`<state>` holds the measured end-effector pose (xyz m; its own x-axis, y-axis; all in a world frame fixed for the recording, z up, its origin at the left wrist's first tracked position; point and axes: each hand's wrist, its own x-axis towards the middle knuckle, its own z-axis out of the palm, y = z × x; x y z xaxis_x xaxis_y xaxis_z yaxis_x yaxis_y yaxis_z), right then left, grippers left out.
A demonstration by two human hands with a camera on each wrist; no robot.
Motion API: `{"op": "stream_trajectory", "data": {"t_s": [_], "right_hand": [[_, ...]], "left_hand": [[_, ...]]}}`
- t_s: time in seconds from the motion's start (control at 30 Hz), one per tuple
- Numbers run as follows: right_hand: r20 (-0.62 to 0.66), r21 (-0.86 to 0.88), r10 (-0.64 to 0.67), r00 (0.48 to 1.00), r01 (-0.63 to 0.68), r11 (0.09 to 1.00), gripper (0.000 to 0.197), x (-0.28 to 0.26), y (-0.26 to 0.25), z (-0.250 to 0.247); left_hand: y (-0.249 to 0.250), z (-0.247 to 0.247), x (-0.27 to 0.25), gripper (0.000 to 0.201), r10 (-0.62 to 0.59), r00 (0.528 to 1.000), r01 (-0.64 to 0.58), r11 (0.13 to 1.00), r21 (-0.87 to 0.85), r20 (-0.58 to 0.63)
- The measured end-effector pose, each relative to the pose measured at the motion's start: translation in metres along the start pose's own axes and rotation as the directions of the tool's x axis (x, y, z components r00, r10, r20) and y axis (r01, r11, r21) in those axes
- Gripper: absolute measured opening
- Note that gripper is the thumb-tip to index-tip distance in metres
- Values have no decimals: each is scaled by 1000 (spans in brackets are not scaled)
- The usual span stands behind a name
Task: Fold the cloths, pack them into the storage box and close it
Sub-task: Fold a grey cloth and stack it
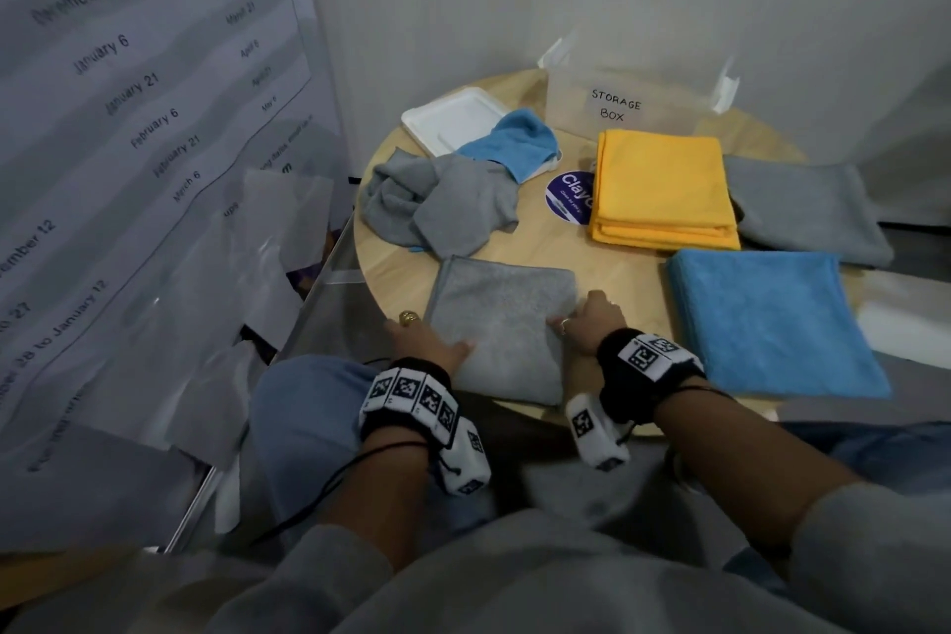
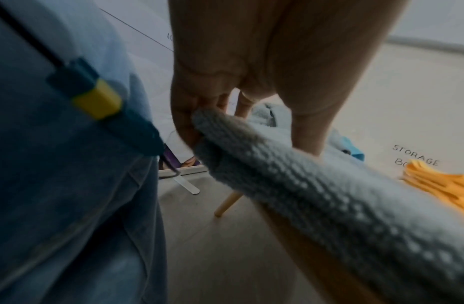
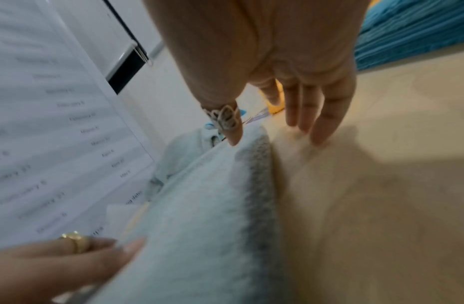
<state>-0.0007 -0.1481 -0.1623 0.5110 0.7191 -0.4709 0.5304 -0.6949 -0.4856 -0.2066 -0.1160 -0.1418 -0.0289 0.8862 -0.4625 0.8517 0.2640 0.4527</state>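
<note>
Folding is the step in hand. At lower centre, the left hand (image 1: 429,342) pinches the folded grey cloth (image 1: 502,330) at its left edge; the right hand (image 1: 586,322) rests loose-fingered at its right edge. Next it likely joins the folded stacks, or the storage box (image 1: 625,103) at upper right.

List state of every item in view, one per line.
storage box: open, lid off.
lid: flat on table, partly under blue cloth.
crumpled blue cloth: unfolded.
crumpled grey cloth: unfolded.
yellow cloth: folded.
far grey cloth: folded.
blue cloth: folded.
near grey cloth: folded, held at both sides.
left hand: grips near grey cloth's left edge.
right hand: on its right edge, fingers straight.
</note>
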Motion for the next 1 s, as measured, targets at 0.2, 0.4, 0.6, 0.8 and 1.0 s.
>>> {"op": "stream_trajectory", "data": {"t_s": [0.2, 0.4, 0.6, 0.8, 1.0], "right_hand": [[242, 332, 45, 969, -126, 935, 44, -6, -10, -2], [72, 530, -192, 979, 125, 839, 42, -8, -13, -95], [-147, 616, -220, 964, 264, 743, 29, 14, 33, -243], [-383, 259, -109, 917, 219, 941, 32, 104, 130, -338], [-284, 115, 20, 958, 13, 993, 38, 168, 187, -319]], "left_hand": [[16, -16, -1, 59, 78, 982, -73, 997, -37, 171], [91, -39, -19, 47, 417, 907, -376, 863, -339, 57], [232, -19, -31, 60, 764, 639, -670, 610, -422, 90], [367, 68, -24, 52, 790, 565, -641, 602, -476, 238], [389, 174, 27, 63, 629, 616, -600, 765, -234, 475]]}}
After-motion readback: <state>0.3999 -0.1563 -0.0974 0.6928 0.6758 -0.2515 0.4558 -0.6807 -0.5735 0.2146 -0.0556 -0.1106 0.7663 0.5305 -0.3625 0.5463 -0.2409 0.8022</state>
